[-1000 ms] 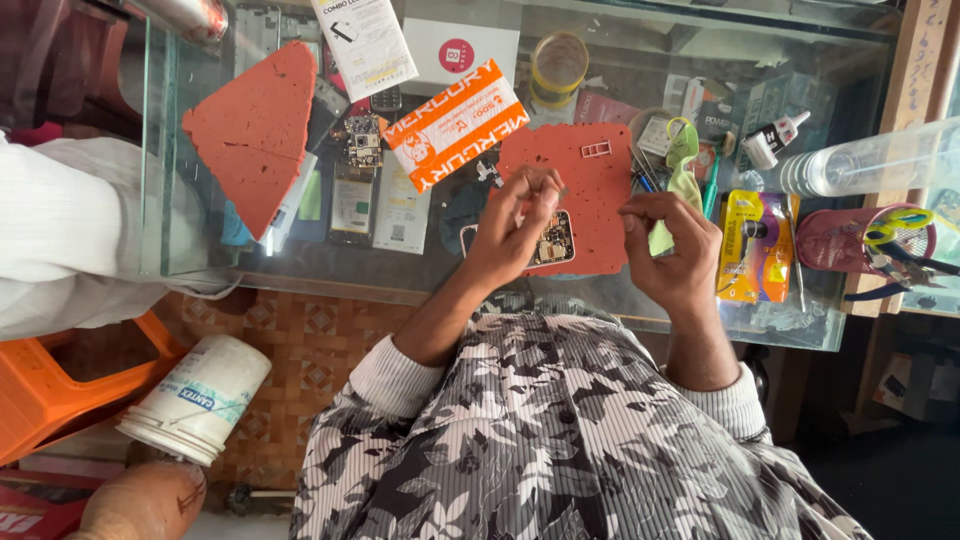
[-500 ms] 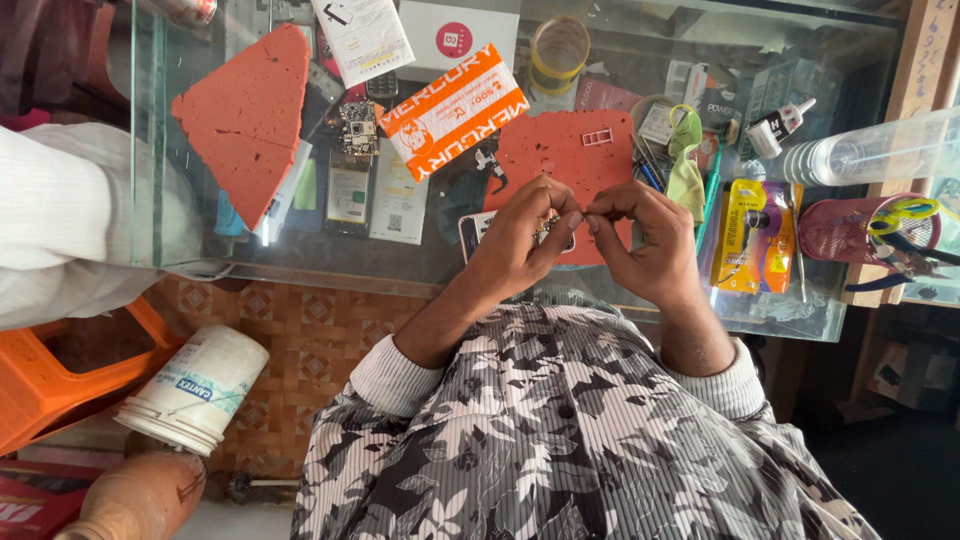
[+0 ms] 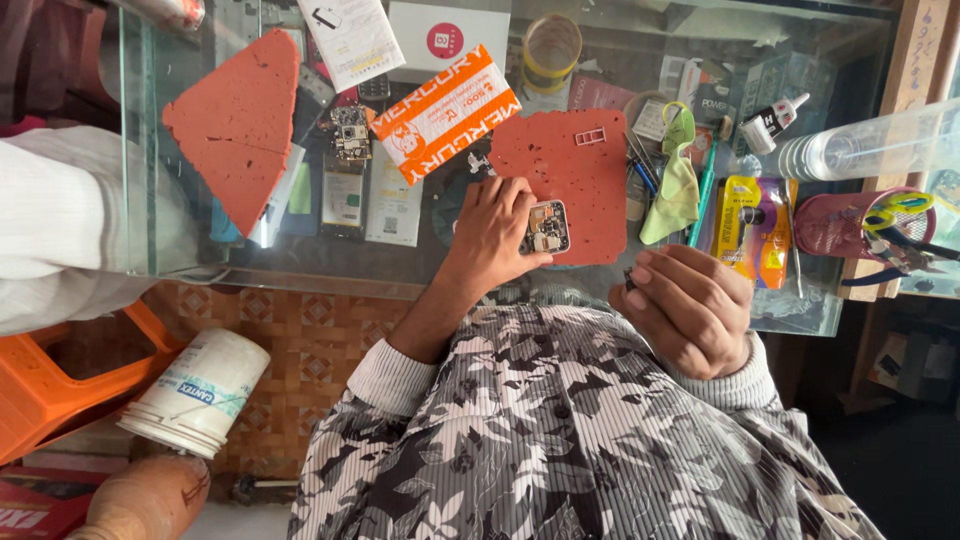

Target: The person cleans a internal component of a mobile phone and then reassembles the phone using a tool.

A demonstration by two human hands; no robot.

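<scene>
Small opened device held down on a red mat

The left hand grips a small rounded-square device, its back off and circuitry showing, on the red mat atop the glass tabletop. The right hand, curled shut, pinches a tiny dark part just beside the mat.

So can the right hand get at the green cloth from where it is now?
Probably yes. The right hand sits curled near the counter's front edge, pinching a small dark part, and the green cloth lies just beyond it with nothing between. The fingers would first need freeing.
</scene>
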